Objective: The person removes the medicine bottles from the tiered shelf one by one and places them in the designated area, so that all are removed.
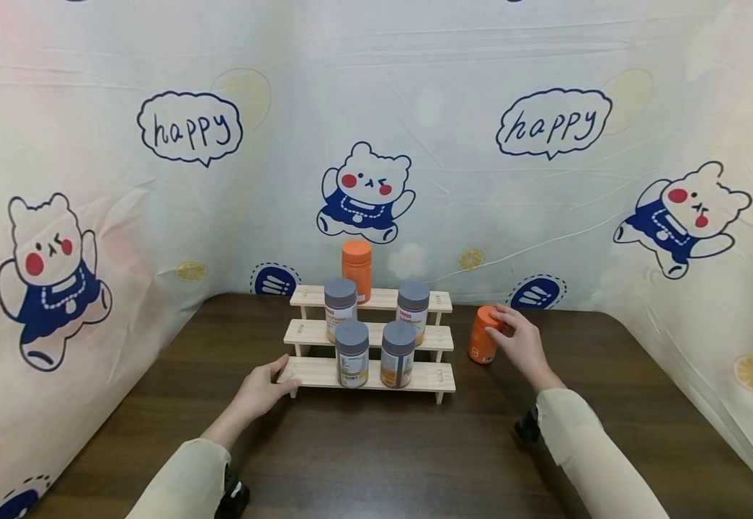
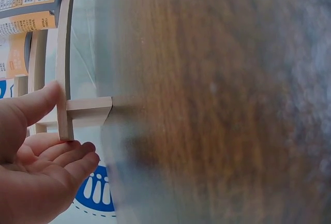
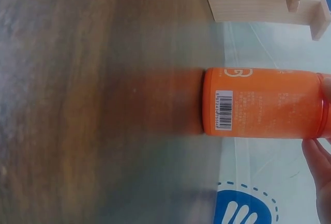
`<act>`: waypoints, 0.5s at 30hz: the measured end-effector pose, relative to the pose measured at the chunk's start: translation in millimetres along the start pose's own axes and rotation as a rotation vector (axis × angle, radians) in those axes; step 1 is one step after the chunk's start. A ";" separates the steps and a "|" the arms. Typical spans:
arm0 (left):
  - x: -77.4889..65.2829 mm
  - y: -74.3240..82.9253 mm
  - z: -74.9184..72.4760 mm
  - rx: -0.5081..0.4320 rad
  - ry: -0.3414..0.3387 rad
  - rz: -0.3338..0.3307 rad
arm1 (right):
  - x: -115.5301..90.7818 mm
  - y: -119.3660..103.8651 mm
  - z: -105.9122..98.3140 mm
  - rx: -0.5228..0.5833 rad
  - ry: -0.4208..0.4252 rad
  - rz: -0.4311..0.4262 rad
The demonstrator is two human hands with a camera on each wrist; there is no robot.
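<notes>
OK so my R hand [image 1: 520,342] has the orange bottle [image 1: 482,339] pinched near its top, just R of the wooden rack [image 1: 314,370]; can't tell if its base touches the bench [image 1: 376,461]. L hand [image 1: 262,389] grips the L end of the rack's bottom step. Bottle's prob light, stiff plastic, maybe a bit slick, unlikely to break; I'd hold it up top w/ fingertips. Rack looks light too, might skid. Bench is dark, wood-look, slightly shiny; printed cloth [image 1: 447,86] hangs behind & both sides.

The orange bottles [image 1: 482,340] look smooth plastic, the rack [image 1: 375,334] matt wood.
</notes>
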State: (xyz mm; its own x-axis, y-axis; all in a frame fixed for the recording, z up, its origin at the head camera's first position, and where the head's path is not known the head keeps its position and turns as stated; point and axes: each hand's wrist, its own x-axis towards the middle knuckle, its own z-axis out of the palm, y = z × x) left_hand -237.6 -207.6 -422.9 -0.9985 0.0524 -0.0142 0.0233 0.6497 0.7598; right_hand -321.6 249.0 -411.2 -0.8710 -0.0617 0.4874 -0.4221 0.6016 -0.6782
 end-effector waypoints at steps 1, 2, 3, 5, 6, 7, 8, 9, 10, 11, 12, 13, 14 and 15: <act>0.2 -0.5 0.2 -0.002 0.001 0.000 | -0.5 0.2 0.1 -0.002 0.002 -0.004; 0.4 -0.7 0.3 -0.003 0.001 0.002 | -0.8 0.4 0.3 -0.004 0.003 -0.007; 0.5 -1.2 0.5 -0.006 0.002 0.001 | -1.1 0.3 0.3 -0.004 0.003 -0.009; 0.8 -1.7 0.8 -0.011 0.002 -0.001 | -1.2 0.6 0.5 -0.009 0.004 -0.014; 0.9 -1.8 1.0 -0.013 0.002 -0.003 | -1.2 0.9 0.6 -0.011 0.005 -0.015; 1.4 -2.2 1.2 -0.013 0.003 -0.006 | -1.2 1.1 0.7 -0.012 0.005 -0.014; 1.5 -2.2 1.3 -0.012 0.003 -0.008 | -1.0 1.6 0.8 -0.014 0.007 -0.012; 1.6 -2.4 1.5 -0.008 0.004 -0.010 | -0.9 1.9 0.8 -0.015 0.008 -0.014; 1.9 -2.3 1.6 -0.007 0.005 -0.011 | -0.8 2.5 0.9 -0.018 0.008 -0.013; 2.2 -2.2 1.6 -0.005 0.007 -0.010 | -0.6 3.0 0.9 -0.020 0.009 -0.014; 2.2 -1.9 1.6 -0.005 0.008 -0.012 | -0.6 3.3 1.0 -0.024 0.012 -0.018; 2.2 -1.8 1.5 -0.003 0.008 -0.011 | -0.4 3.6 1.1 -0.026 0.014 -0.020; 1.7 -1.1 1.2 -0.002 0.010 -0.009 | -0.4 3.8 1.2 -0.028 0.016 -0.024; 1.6 -1.3 1.1 -0.002 0.011 -0.008 | -0.4 3.8 1.2 -0.029 0.016 -0.030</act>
State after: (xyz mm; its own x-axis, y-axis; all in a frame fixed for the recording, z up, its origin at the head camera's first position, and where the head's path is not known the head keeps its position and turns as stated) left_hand -239.1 -207.6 -424.7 -0.9992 0.0389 -0.0128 0.0155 0.6487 0.7609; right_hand -323.2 250.4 -414.7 -0.8541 -0.0675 0.5157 -0.4399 0.6228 -0.6470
